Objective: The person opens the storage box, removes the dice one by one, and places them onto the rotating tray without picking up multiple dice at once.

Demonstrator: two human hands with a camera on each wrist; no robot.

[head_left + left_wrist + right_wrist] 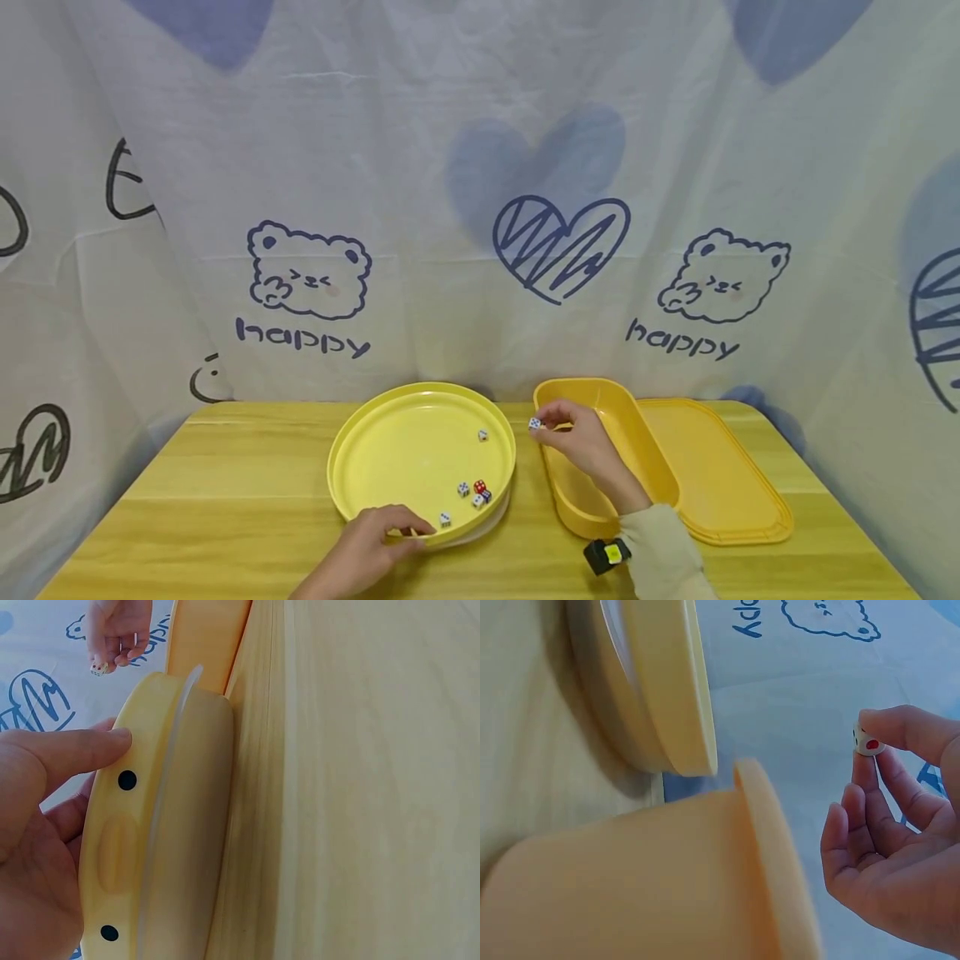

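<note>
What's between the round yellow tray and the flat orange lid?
In the head view: the open orange box, with the right hand over it pinching a white die.

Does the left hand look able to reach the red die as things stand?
Probably yes: the left hand pinches the round yellow tray at its near rim, but nothing covers the red die; neighbouring dice crowd it.

Clear air over yellow tray (408,454); its rim (512,454) and box wall (587,523) block low passage.

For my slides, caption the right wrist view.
Right hand pinching a white die, orange container and yellow tray nearby.
</note>
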